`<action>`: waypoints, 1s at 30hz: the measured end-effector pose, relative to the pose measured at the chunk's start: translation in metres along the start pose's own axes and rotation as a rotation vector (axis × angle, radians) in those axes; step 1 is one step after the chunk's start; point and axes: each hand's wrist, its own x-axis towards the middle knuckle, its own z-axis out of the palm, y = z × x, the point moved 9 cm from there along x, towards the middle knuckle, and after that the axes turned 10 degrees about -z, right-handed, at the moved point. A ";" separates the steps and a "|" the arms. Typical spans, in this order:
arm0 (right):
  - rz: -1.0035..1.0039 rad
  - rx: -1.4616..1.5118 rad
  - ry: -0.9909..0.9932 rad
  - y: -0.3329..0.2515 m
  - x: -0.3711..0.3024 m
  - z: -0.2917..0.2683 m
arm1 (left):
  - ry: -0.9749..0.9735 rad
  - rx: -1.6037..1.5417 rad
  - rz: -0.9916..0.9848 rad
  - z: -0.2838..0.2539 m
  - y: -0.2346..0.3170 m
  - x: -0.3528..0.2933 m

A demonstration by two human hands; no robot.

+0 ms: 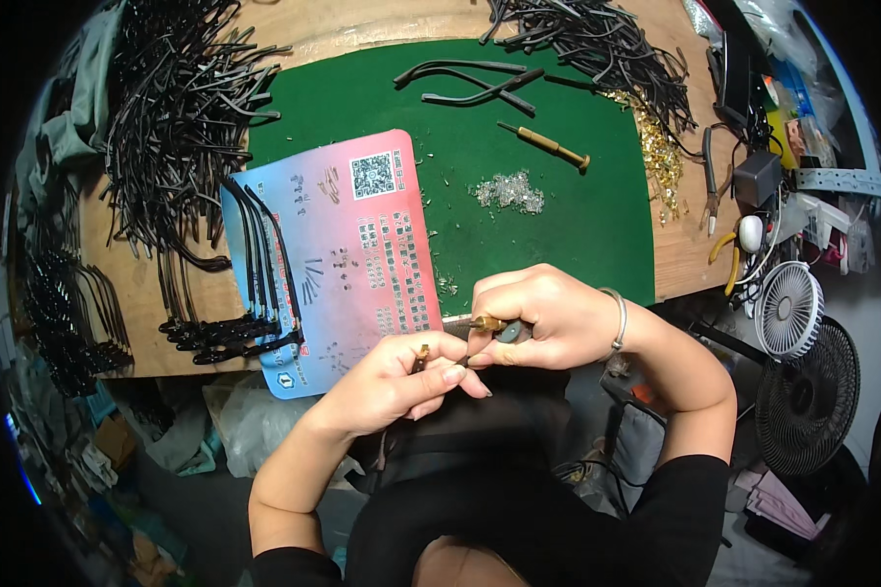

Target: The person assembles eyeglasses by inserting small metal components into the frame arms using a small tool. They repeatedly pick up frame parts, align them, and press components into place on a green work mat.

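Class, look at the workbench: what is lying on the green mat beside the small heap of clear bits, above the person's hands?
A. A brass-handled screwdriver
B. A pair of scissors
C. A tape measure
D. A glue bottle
A. A slim brass-handled screwdriver lies at a slant on the green mat, just above and to the right of the small heap of clear bits; no scissors, glue bottle or tape measure lies there.
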 end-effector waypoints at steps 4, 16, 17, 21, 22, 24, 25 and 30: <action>0.110 0.306 -0.035 0.016 0.000 0.011 | -0.046 -0.033 0.034 0.003 -0.001 0.000; 0.489 0.964 0.155 0.051 -0.012 0.034 | 0.050 -0.029 0.251 -0.007 0.013 0.002; 0.503 1.025 0.134 0.054 -0.012 0.037 | 0.090 -0.016 0.271 -0.010 0.014 0.002; 0.553 0.844 0.197 0.063 -0.013 0.029 | 0.159 0.009 0.328 -0.013 0.018 0.003; 0.551 0.787 0.215 0.064 -0.013 0.028 | 0.184 0.017 0.327 -0.011 0.019 0.005; 0.552 0.672 0.247 0.064 -0.019 0.024 | 0.229 0.089 0.325 -0.009 0.018 0.007; 0.467 0.462 0.246 0.059 -0.019 0.016 | 0.248 0.157 0.322 -0.011 0.016 0.007; 0.431 -0.316 0.296 0.034 -0.054 -0.022 | 0.490 0.133 0.299 -0.044 0.000 -0.012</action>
